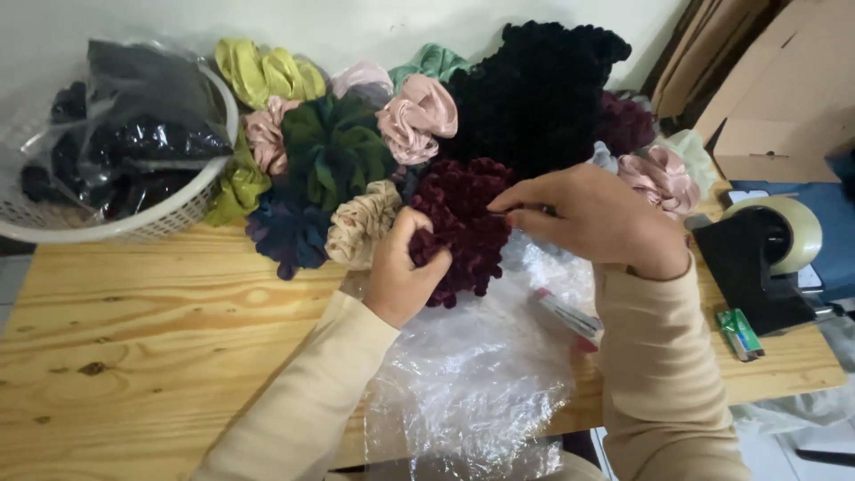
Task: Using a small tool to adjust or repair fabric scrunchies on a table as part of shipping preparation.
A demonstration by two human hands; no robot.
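My left hand [401,267] grips the near edge of a dark maroon velvet scrunchie [463,223] on the wooden table [151,330]. My right hand [592,214] pinches its upper right edge with thumb and forefinger. Both arms wear beige sleeves. Clear plastic bags [472,374] lie under the scrunchie and spread toward me. Behind it sits a heap of scrunchies: black velvet [534,89], dark green [334,147], pink satin [419,116], beige [361,223], navy [289,232] and yellow-green [263,71].
A white plastic basket [134,227] with dark bagged items stands at the back left. A black tape dispenser [766,249] with a clear roll is at the right edge, a small green packet [739,334] beside it. Cardboard boxes [775,98] lean at the back right.
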